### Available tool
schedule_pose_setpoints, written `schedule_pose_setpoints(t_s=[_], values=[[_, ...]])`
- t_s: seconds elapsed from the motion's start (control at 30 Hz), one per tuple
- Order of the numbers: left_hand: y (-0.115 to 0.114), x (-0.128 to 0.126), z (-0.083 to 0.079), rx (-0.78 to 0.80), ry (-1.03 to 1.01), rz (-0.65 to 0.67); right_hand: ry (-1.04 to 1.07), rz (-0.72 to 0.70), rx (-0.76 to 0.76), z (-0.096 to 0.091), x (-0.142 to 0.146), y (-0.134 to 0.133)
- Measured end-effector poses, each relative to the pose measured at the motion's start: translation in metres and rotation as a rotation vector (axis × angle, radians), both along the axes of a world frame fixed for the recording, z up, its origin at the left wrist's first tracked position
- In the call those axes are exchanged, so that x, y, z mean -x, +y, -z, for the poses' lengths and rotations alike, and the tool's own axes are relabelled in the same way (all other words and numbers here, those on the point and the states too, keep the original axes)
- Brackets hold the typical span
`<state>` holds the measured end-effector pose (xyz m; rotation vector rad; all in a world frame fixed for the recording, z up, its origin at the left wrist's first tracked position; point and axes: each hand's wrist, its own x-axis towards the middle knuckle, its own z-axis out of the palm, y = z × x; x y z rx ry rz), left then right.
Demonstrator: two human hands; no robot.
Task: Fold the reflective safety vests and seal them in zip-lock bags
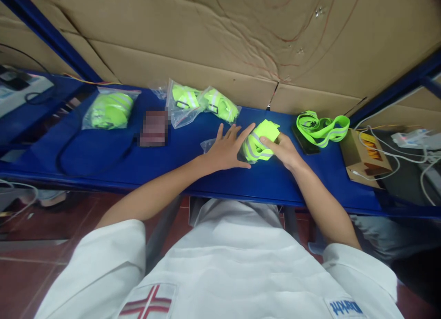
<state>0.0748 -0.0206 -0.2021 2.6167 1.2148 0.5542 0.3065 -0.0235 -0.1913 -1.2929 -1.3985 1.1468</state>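
Note:
A folded neon-yellow reflective strap [261, 142] with grey stripes is gripped by my right hand [284, 149], thumb on top. My left hand [227, 149] is spread wide at the bundle's left side, fingers apart; whether it touches the strap I cannot tell. A bit of clear plastic [207, 145] shows behind my left wrist, partly hidden. Another loose reflective strap [322, 129] lies looped to the right, partly over a dark flat object [306, 139].
Bagged straps [203, 102] lie along the back of the blue table [179, 167], with another bag [110, 110] at left. Between them is a blurred-out item [154, 128] beside a black cable. An open cardboard box [365, 156] and white cables stand right. A cardboard wall rises behind.

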Motion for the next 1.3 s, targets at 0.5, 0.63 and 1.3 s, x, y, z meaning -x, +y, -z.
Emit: schedule_pose_setpoints(t_s=[0.5, 0.63, 1.3], values=[[-0.009, -0.013, -0.006, -0.207, -0.06, -0.039, 0.362, 0.026, 0.253, 0.013, 0.017, -0.003], [-0.011, -0.017, -0.005, -0.191, -0.089, -0.091, 0.201, 0.216, -0.026, 0.012, 0.023, -0.007], [-0.008, -0.014, -0.001, -0.047, 0.015, -0.081, -0.163, 0.084, -0.372, 0.021, 0.012, 0.0]])
